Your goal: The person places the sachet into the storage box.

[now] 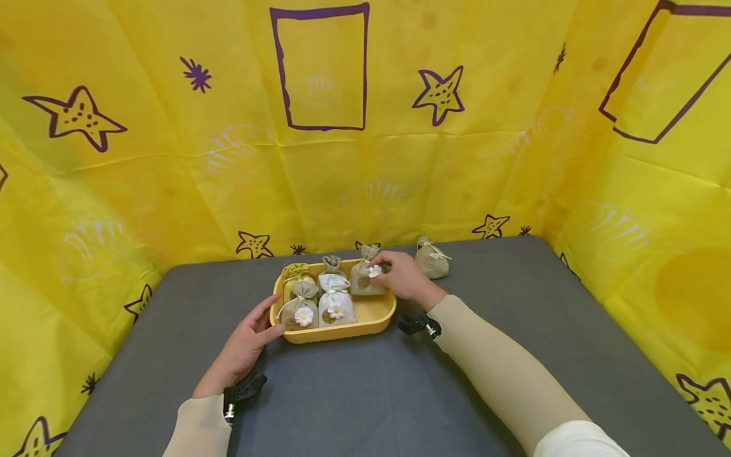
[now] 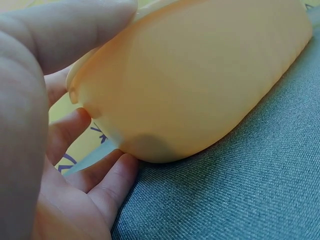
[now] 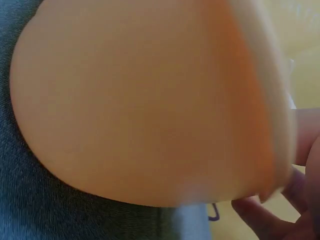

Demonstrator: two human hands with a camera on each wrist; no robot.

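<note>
My left hand (image 1: 242,346) grips the left end of a yellow-orange plastic tray (image 1: 374,327). In the left wrist view its thumb (image 2: 85,30) lies along the rim and the fingers reach round the tray's end. At the tray's back right, my right hand (image 1: 402,277) pinches a beige drawstring sachet (image 1: 360,280) with a white flower. Several other sachets stand upright inside: a white one (image 1: 337,300) and a tan one (image 1: 291,312) in front, a mustard one (image 1: 290,289) and a greyish one (image 1: 332,264) behind. The right wrist view mostly holds the tray's outer wall (image 3: 125,110).
Another tan sachet (image 1: 432,261) with a bow stands on the grey tabletop (image 1: 365,393), behind and right of the tray. Yellow cloth walls (image 1: 320,190) with starfish drawings enclose the table at the back and both sides.
</note>
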